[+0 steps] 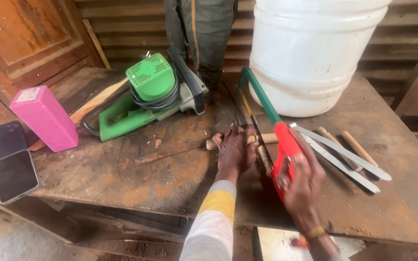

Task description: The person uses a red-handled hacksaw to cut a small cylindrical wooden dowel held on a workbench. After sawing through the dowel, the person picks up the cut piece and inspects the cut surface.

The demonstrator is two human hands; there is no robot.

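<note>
At far left of the rusty metal desk [122, 174] two dark phones [9, 159] lie flat side by side, touching, near the front edge. Just right of them, a pink rectangular box [44, 117] lies angled, one end on a wooden strip [97, 100] that runs diagonally toward the back. Next, a green power tool [146, 94] with black cord coiled round its body sits on the desk, grey guard and black handle facing right. Behind it, a person's legs [204, 29] in dark trousers stand against the corrugated wall. Centre: left hand [235, 150], fingers spread and pressed flat, pins a short wooden dowel [240, 140] down on the desk; dowel lies crosswise, ends poking out both sides of the hand. Striped grey-yellow sleeve on that arm. Just right of it, right hand [303, 181] is closed round the red handle of a hacksaw [272, 121], green frame running up and away toward the back; blade sits across the dowel right beside the left fingers. Behind the saw, a big white plastic drum [310, 53] stands on the desk. Right of the saw, two flat metal strips [344, 157] lie angled, with two loose wooden pegs [349, 145] beside and partly under them.
</note>
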